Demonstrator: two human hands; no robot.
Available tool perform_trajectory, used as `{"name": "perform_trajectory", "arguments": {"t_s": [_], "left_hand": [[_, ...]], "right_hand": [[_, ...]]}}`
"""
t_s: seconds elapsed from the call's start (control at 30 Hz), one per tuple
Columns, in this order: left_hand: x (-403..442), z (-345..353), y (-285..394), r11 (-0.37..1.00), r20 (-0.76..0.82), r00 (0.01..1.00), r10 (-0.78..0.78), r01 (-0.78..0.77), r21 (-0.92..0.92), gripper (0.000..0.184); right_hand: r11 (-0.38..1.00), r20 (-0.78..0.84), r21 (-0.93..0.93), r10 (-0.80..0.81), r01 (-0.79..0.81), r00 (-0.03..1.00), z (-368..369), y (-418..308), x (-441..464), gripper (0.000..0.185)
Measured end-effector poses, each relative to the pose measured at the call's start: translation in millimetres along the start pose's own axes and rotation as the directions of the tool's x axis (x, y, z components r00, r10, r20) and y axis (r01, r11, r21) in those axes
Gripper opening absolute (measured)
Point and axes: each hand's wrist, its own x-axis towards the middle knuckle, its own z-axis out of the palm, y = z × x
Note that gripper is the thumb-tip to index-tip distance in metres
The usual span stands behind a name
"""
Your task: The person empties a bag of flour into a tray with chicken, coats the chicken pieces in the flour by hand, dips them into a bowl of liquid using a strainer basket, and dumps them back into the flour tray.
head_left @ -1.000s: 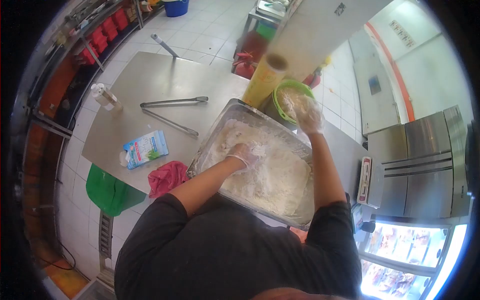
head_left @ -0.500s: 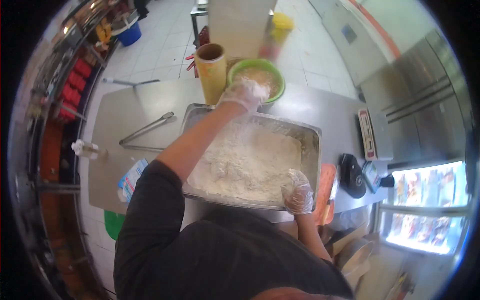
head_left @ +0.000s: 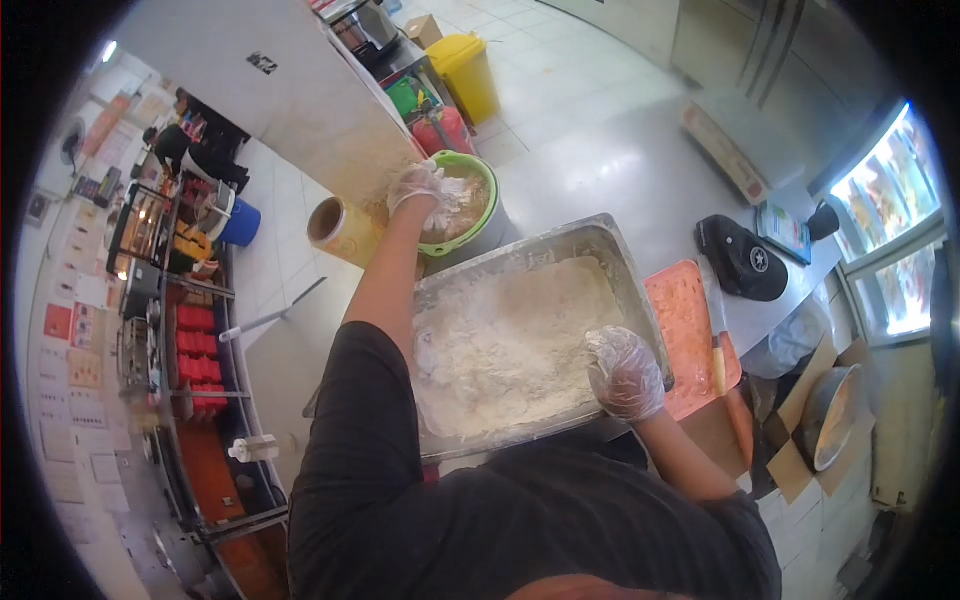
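The left hand (head_left: 414, 186) has moved from the tray side of the green basket (head_left: 488, 222) to its far-left edge. Its fingers reach inside, by a floury clump (head_left: 455, 200); whether they grip it, I cannot tell. Beside that hand stands a yellow roll (head_left: 356, 236). The right hand (head_left: 625, 375), loosely curled (in clear plastic, like the other), is at the tray's (head_left: 536, 430) right end; its grip is unclear. Flour (head_left: 510, 345) lies between the hands, in the tray.

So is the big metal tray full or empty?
Partly full: white, floury powder covers most of the bottom of the metal tray, and the tray's walls show above it.
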Motion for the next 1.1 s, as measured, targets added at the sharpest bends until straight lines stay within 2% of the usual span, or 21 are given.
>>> {"name": "perform_trajectory", "arguments": {"t_s": [0.07,0.17,0.3,0.37,0.47,0.6,0.67,0.77,0.87,0.93,1.1], "left_hand": [[-7,-21,6,0.993,0.172,0.985,0.004,-0.025,0.119,0.034],[-43,-60,28,0.983,0.244,0.969,-0.022,-0.024,0.184,0.031],[-34,-36,13,0.977,0.239,0.97,-0.041,-0.011,0.213,0.031],[-49,-59,36,0.824,0.402,0.908,0.113,-0.312,0.473,0.031],[-53,-53,33,0.837,0.352,0.923,0.155,-0.312,0.45,0.03],[-43,-50,27,0.88,0.31,0.947,0.081,-0.215,0.425,0.03],[-46,-60,26,0.863,0.236,0.964,0.127,-0.224,0.452,0.031],[-87,-110,48,0.902,0.295,0.952,0.082,-0.197,0.385,0.031],[-95,-74,16,0.938,0.265,0.964,0.027,-0.116,0.327,0.032],[-82,-27,-23,0.945,0.306,0.952,0.019,-0.116,0.304,0.034],[-110,-61,4,0.98,0.436,0.899,0.046,-0.126,0.157,0.038]], "right_hand": [[1.0,0.014,0.016,-0.012,0.011,1.0,1,0,0,0.037],[0.999,0.05,-0.017,-0.044,0.045,0.998,4,3,-3,0.037],[0.999,0.068,0.007,-0.046,0.045,0.997,0,1,-1,0.036],[0.999,0.055,0.027,-0.039,0.038,0.998,-2,-2,2,0.036],[0.998,0.047,0.002,-0.057,0.057,0.997,0,1,2,0.036],[0.999,0.033,-0.006,-0.04,0.04,0.999,2,5,3,0.036],[0.999,0.006,0.01,-0.047,0.047,0.999,5,8,4,0.037],[0.999,-0.02,0.027,-0.044,0.044,0.999,7,10,4,0.037],[0.997,-0.048,0.042,-0.063,0.065,0.997,1,5,8,0.037],[0.997,-0.049,0.041,-0.065,0.067,0.997,1,4,7,0.036],[0.997,-0.045,0.02,-0.073,0.074,0.996,3,6,5,0.034]]}}
